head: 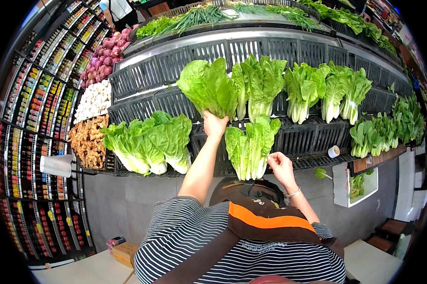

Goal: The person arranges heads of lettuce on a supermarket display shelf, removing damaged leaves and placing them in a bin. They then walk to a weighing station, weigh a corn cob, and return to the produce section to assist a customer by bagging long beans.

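Observation:
My left hand [215, 125] is closed around the base of a large leafy green lettuce [210, 83], whose leaves fan up and away from me. Just in front of me, a bunch of romaine lettuce [252, 147] leans upright on the lowest row of black slatted crates. My right hand [281, 168] is at that bunch's right lower side, fingers curled and thumb near the fingertips. Whether it grips a leaf there cannot be made out. Behind stands more romaine [265, 83], partly hidden by the held lettuce on its left.
Several lettuces [156, 145] lean at the left. More romaine [329, 90] and bok choy [380, 135] stand to the right, near a tape roll [333, 151]. Ginger [89, 142], garlic [93, 101] and red onions [105, 58] fill the left end. A white foam box [341, 190] sits below right.

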Motion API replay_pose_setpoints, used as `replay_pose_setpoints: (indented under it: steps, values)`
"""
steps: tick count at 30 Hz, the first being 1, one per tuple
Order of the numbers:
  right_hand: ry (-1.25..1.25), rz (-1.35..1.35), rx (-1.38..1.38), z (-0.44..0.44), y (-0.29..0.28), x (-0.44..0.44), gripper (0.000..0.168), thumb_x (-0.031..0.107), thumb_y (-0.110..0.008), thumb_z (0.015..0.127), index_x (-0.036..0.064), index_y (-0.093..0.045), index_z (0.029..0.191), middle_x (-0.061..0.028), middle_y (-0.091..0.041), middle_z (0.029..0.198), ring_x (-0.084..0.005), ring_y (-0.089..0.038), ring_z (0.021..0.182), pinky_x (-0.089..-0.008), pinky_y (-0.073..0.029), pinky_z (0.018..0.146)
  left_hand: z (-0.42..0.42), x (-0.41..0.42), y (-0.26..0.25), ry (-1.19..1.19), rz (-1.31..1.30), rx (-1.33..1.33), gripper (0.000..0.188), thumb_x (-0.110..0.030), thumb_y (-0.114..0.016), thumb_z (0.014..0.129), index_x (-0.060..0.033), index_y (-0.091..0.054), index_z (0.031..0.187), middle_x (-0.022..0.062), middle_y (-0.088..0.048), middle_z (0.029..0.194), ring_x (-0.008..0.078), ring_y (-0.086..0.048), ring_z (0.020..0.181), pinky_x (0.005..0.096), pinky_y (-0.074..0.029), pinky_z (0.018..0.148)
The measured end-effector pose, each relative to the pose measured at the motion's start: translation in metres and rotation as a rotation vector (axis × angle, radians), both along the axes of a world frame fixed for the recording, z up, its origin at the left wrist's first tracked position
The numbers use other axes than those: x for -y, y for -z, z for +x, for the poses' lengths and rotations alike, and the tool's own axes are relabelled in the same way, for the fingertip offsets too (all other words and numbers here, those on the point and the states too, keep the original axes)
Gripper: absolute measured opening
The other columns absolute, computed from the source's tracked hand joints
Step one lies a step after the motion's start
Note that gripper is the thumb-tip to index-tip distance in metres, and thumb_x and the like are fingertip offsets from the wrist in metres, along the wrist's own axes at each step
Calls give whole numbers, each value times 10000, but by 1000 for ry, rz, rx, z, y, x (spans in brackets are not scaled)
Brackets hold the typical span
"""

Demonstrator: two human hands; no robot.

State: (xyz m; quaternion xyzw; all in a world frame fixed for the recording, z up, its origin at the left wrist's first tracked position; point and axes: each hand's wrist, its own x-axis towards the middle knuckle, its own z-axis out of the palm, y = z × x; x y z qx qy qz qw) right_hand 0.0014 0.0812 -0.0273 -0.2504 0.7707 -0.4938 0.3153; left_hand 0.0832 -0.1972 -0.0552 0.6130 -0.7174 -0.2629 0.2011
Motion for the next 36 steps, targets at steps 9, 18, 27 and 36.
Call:
replay_pose_setpoints:
  steps: [9,18,27,36]
  values:
    - [-43,-5,15,0,-16,3,146,146,-613,893,3,-630,911,-3,-646,755,-48,-549,638,-212,-452,586,30,19,-1,152,0,-280,720,-201,-700,661,83,-369,1233,312,-582,1097,437,-576,1033,444,-459,907]
    - [-177,-58,181,4,-28,21,205,187,-628,896,4,-617,988,-6,-642,812,-48,-545,665,-194,-450,606,69,19,-45,357,970,-1076,463,-29,-685,736,9,-519,1167,125,-637,994,234,-661,823,391,-576,749]
    - [-186,-287,34,36,-62,64,493,283,-767,763,-12,-544,1090,-115,-611,975,-150,-614,777,-287,-496,721,65,-79,-70,392,880,-1119,509,-74,-715,749,22,-509,1204,114,-638,1065,204,-635,945,325,-530,824]
    - [-168,-223,534,37,-16,42,354,168,-742,801,-34,-573,1038,-65,-658,835,-102,-617,712,-227,-500,602,83,-131,-60,246,864,-1105,497,-34,-714,765,33,-495,1206,105,-632,1081,186,-630,945,310,-519,820]
